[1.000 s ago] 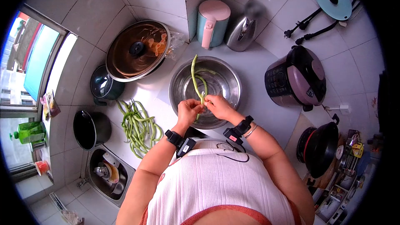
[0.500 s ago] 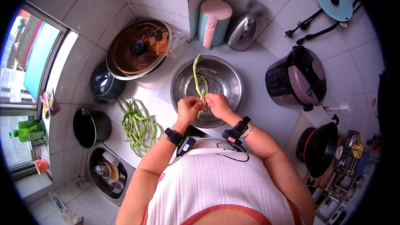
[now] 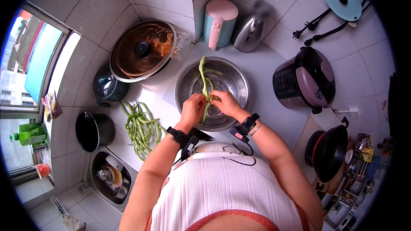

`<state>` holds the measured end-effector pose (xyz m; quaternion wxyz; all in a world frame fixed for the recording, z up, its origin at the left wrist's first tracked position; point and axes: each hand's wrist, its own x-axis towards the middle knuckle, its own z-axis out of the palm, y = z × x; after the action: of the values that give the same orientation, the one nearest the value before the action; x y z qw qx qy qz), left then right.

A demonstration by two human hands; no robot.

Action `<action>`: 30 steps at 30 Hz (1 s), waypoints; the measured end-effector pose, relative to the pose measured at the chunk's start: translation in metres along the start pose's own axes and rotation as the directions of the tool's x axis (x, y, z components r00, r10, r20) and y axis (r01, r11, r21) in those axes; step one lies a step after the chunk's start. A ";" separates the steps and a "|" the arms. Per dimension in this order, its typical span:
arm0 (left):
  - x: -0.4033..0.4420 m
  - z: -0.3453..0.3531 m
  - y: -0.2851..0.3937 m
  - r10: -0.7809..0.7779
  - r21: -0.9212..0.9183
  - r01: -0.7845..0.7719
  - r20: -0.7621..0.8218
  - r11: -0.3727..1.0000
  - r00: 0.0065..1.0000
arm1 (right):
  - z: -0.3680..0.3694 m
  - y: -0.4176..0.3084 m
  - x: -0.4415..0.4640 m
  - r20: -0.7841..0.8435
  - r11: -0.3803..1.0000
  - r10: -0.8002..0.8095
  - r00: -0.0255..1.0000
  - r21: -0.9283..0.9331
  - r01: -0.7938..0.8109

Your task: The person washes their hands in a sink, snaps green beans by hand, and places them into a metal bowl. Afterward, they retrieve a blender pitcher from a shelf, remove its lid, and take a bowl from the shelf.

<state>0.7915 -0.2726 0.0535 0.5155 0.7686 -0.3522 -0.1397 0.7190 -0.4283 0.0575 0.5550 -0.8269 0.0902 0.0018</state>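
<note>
Over a steel bowl (image 3: 243,79), both my hands pinch long green beans (image 3: 202,73). My left hand (image 3: 193,108) is closed on the beans from the left. My right hand (image 3: 226,104) grips them from the right, its fingertips close to the left ones. One bean points up toward the bowl's far rim, another curves beside it, and a short end hangs below my fingers. How many beans are held, I cannot tell. On the counter left of the bowl lies a heap of green beans (image 3: 140,129).
A large lidded pan (image 3: 128,55), a small pot (image 3: 110,86) and a black pot (image 3: 94,132) stand left, by the sink (image 3: 128,196). Behind the bowl are a kettle (image 3: 220,25) and a steel flask (image 3: 250,32). A pressure cooker (image 3: 295,81) and wok (image 3: 332,154) stand right.
The held beans have shifted slightly, with their upper end a little lower. My left hand has tilted more upright and my right wrist has moved slightly; both still grip the beans.
</note>
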 end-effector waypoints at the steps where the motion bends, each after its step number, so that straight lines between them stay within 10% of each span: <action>1: 0.000 0.002 -0.002 0.000 0.000 0.000 -0.002 1.000 1.000 | -0.001 0.000 0.001 0.010 0.999 0.039 0.999 0.014 -0.040; 6: -0.003 0.011 -0.008 0.063 0.040 -0.065 0.036 0.997 0.997 | 0.002 0.008 0.008 -0.012 0.829 0.100 0.995 0.554 -0.076; 13: 0.005 0.011 0.000 0.058 0.209 -0.038 -0.088 0.977 0.994 | -0.007 0.003 0.002 -0.072 0.986 0.069 0.995 0.159 -0.057; 18: 0.022 0.012 0.003 -0.287 -0.315 0.290 0.059 0.903 0.956 | -0.002 -0.015 -0.003 -0.086 0.949 -0.069 0.994 -0.312 0.039; 23: 0.026 0.010 0.008 -0.339 -0.311 0.330 0.025 0.892 0.940 | -0.007 -0.025 -0.005 -0.034 0.939 -0.066 0.997 -0.340 0.050; 26: 0.021 0.011 -0.001 -0.333 -0.348 0.341 0.085 0.873 0.939 | -0.011 -0.012 0.003 -0.199 0.977 0.008 0.980 0.209 0.035; 30: 0.015 0.017 0.000 -0.326 -0.370 0.353 0.135 0.859 0.936 | -0.023 -0.015 0.014 -0.247 0.972 -0.001 0.969 0.228 0.059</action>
<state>0.7926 -0.2943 0.0483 0.6125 0.6958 -0.1935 -0.3212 0.7324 -0.4462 0.0784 0.6328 -0.7511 0.1453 -0.1194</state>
